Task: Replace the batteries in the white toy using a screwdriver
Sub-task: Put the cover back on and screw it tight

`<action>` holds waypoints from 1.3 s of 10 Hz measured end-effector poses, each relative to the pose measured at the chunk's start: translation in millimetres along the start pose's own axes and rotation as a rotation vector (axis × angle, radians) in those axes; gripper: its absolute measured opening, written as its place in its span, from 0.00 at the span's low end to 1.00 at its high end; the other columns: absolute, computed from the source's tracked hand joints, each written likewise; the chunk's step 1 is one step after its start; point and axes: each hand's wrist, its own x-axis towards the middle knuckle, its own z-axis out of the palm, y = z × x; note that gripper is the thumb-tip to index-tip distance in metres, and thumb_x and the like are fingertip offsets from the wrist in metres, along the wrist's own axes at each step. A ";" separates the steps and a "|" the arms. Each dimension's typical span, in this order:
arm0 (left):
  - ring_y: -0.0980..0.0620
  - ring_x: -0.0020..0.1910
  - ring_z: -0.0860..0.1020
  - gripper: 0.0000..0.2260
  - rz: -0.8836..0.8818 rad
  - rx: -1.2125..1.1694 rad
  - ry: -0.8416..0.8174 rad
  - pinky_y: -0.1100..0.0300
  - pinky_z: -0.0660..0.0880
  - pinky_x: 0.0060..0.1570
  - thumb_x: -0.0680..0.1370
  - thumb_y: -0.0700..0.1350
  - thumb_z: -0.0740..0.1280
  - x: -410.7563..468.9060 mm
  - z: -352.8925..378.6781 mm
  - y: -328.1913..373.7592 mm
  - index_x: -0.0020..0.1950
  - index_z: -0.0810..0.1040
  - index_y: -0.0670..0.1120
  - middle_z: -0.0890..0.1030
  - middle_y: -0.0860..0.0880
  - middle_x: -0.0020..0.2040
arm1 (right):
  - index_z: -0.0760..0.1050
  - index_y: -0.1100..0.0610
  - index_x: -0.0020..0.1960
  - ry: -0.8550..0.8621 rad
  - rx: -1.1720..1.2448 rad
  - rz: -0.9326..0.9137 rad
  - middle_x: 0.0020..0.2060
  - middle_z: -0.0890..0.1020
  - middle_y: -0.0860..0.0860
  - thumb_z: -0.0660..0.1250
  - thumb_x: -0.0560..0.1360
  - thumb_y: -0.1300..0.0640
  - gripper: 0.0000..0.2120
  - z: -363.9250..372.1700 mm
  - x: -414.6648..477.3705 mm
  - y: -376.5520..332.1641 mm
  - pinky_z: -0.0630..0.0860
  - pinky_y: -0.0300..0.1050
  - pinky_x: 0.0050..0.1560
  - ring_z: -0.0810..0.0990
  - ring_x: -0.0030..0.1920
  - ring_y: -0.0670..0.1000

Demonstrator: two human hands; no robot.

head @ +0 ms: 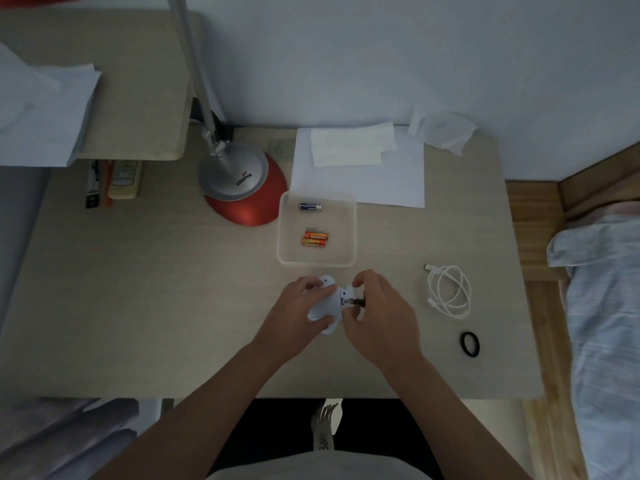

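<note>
from the head camera, the white toy is at the near middle of the desk, just in front of the clear tray. the left hand grips its body. the right hand pinches a short dark screwdriver against the toy's side. the toy looks like light, stiff, smooth plastic that could slip, so holding the flat body clear of the battery hatch seems best.

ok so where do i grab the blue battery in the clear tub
Pinch the blue battery across its middle, straight down from above: it lies flat, alone near the far wall of the open clear tub, both long sides free.
</note>
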 end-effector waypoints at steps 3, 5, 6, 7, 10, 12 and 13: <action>0.51 0.66 0.69 0.24 0.003 0.018 0.015 0.55 0.68 0.66 0.75 0.47 0.73 0.2 2.2 -1.7 0.71 0.75 0.51 0.72 0.51 0.67 | 0.70 0.53 0.45 0.078 -0.178 -0.012 0.29 0.78 0.48 0.61 0.80 0.48 0.10 7.8 2.7 2.8 0.71 0.45 0.25 0.75 0.26 0.51; 0.52 0.66 0.70 0.24 0.013 0.014 0.025 0.57 0.67 0.66 0.75 0.48 0.74 -1.6 2.9 -1.9 0.71 0.75 0.51 0.72 0.52 0.67 | 0.70 0.53 0.45 0.053 -0.001 0.017 0.34 0.76 0.47 0.65 0.77 0.54 0.05 3.8 1.1 3.7 0.70 0.44 0.31 0.74 0.32 0.49; 0.52 0.66 0.69 0.24 -0.005 0.009 0.025 0.58 0.67 0.66 0.75 0.47 0.74 -1.3 2.7 -0.6 0.71 0.75 0.52 0.72 0.53 0.67 | 0.68 0.52 0.44 0.046 0.103 0.014 0.38 0.74 0.46 0.69 0.73 0.58 0.08 2.6 -0.2 3.6 0.74 0.45 0.36 0.76 0.37 0.48; 0.52 0.66 0.69 0.24 0.006 0.018 0.025 0.59 0.66 0.66 0.75 0.47 0.74 -1.4 2.8 -0.7 0.71 0.75 0.51 0.72 0.52 0.67 | 0.69 0.51 0.47 0.010 0.115 0.007 0.42 0.74 0.46 0.69 0.69 0.61 0.11 1.7 -1.4 4.5 0.76 0.48 0.36 0.77 0.39 0.49; 0.52 0.65 0.70 0.24 0.016 0.031 0.033 0.61 0.65 0.65 0.75 0.47 0.74 -1.0 4.2 -2.2 0.71 0.76 0.50 0.72 0.51 0.66 | 0.70 0.53 0.48 0.014 0.042 0.053 0.33 0.74 0.46 0.64 0.79 0.53 0.04 2.2 -2.4 6.8 0.66 0.44 0.32 0.73 0.32 0.49; 0.52 0.65 0.70 0.24 0.020 0.038 0.031 0.58 0.67 0.66 0.75 0.48 0.74 -1.8 3.5 -1.9 0.71 0.75 0.50 0.72 0.52 0.66 | 0.70 0.51 0.49 0.009 0.069 0.037 0.43 0.76 0.47 0.66 0.72 0.58 0.08 2.1 -6.5 6.9 0.76 0.50 0.38 0.78 0.40 0.51; 0.52 0.66 0.70 0.24 0.016 0.031 0.030 0.57 0.68 0.66 0.75 0.48 0.74 -2.0 3.4 -1.6 0.71 0.75 0.51 0.72 0.52 0.66 | 0.70 0.52 0.48 0.005 -0.036 -0.008 0.40 0.76 0.48 0.65 0.75 0.53 0.05 3.2 -7.4 8.9 0.76 0.51 0.34 0.77 0.36 0.52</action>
